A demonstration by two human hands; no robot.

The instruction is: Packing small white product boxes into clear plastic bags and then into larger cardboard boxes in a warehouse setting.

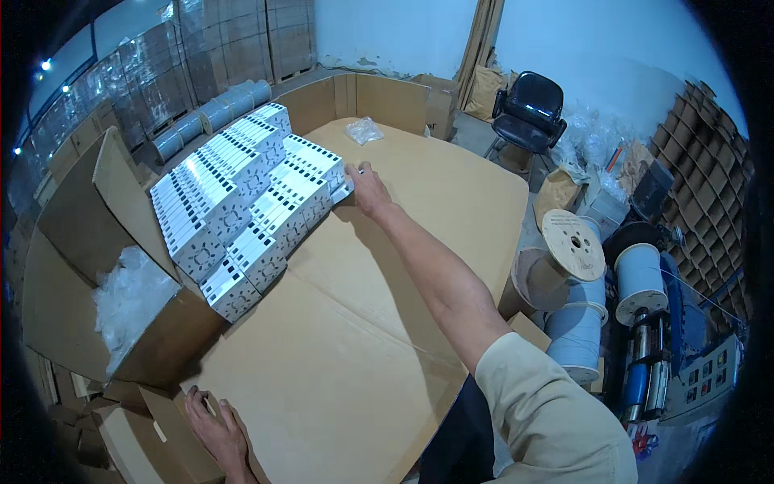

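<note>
Rows of long white boxes with dark marks (242,189) are piled in steps on the left side of a cardboard-covered table (347,331). My right arm reaches far across. At the right end of the stack, my right hand (371,191) has its fingers curled at the end of a low white box (343,192); the hand hides part of their contact. My left hand (218,431) rests at the near left edge of the table, fingers apart and holding nothing, close to an open cardboard box (157,427).
A large open carton with crumpled clear plastic (133,302) stands left of the stack. A small clear bag (364,131) lies at the table's far side, before a cardboard wall (393,102). Rightward are a black chair (528,113), a wooden spool (572,244) and white reels (641,278).
</note>
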